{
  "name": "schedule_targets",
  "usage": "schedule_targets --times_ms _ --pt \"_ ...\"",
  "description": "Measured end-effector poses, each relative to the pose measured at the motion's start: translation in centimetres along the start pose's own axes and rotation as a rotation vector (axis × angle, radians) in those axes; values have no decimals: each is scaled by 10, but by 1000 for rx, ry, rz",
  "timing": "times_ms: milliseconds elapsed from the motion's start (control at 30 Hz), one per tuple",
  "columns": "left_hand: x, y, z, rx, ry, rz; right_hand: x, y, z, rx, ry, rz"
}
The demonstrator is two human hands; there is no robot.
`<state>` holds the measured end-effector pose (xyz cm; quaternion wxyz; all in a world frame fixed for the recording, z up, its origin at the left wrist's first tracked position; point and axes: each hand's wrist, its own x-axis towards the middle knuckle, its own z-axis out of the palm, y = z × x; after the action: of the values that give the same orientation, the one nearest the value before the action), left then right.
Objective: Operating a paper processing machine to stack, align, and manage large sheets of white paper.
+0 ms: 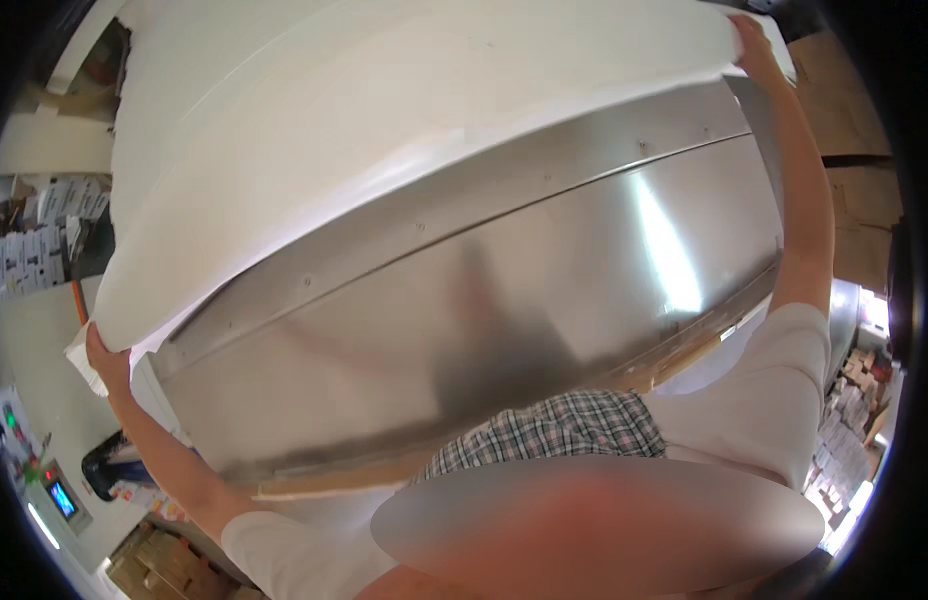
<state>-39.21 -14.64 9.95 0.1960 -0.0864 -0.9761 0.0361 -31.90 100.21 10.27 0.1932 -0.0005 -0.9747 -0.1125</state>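
Note:
A large, smooth white sheet [384, 120], paper or film by its look, spreads over the upper part of the view. Its near edge curves down above a shiny metal table [384, 330]. At the sheet's near left corner, my left hand [106, 358] is closed on the edge, where a small white flap sticks out. My right hand [752, 48] grips the far right corner with the arm stretched out. Both hands' fingertips are partly hidden behind the sheet.
The metal table has a long seam and screw heads, with a tan strip [334, 485] along its near side. Cardboard boxes [849, 100] stand at the right, stacked bundles [849, 430] below them. A lit control screen [62, 498] and more cartons [164, 565] are at lower left.

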Motion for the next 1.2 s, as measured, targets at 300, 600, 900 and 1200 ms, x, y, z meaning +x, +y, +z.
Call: schedule_targets --times_ms 300,600,900,1200 --pt "-167 57 -66 25 -83 33 -221 -11 -38 10 -215 149" --pt "-329 88 -59 74 -334 -150 -366 -86 -51 37 -402 132" --pt "-303 89 -57 118 -747 -208 -349 -68 -53 88 -770 65" --pt "-156 90 27 103 -1462 -298 -184 -57 53 -211 -1546 -33"
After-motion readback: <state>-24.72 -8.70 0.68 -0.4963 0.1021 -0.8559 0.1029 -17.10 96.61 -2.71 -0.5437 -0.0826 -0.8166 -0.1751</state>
